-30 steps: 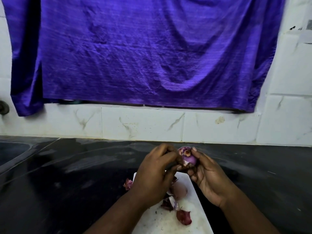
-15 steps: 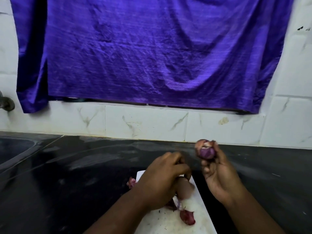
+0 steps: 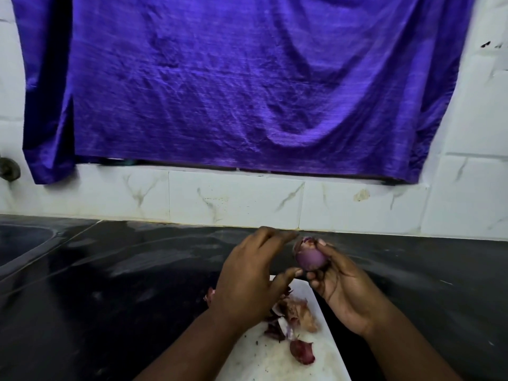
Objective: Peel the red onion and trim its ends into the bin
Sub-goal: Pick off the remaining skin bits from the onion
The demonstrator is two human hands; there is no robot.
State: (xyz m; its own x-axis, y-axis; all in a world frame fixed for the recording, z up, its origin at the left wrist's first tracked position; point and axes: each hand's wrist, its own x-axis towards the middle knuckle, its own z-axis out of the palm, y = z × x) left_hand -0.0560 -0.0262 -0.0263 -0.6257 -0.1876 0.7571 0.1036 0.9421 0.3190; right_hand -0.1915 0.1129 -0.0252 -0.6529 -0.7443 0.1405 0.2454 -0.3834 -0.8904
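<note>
A small red onion [image 3: 310, 258], purple and mostly peeled with a scrap of skin at its top, is gripped by my right hand [image 3: 343, 287] above the far end of a white cutting board [image 3: 275, 356]. My left hand [image 3: 250, 279] hovers just left of the onion with fingers spread and thumb near the onion's underside; it holds nothing. Loose onion skins [image 3: 291, 314] lie piled on the board below my hands, and one dark red piece [image 3: 302, 351] sits nearer me. No bin or knife is in view.
The board lies on a black stone counter [image 3: 123, 284] with wet streaks. A sink basin [image 3: 22, 240] is at the far left. White marbled tiles [image 3: 233, 199] and a hanging purple cloth [image 3: 233, 83] back the counter.
My left hand has risen from the board, where it was closed near the skins, and opened beside the onion. The right hand turned the onion, now showing its smooth purple side.
</note>
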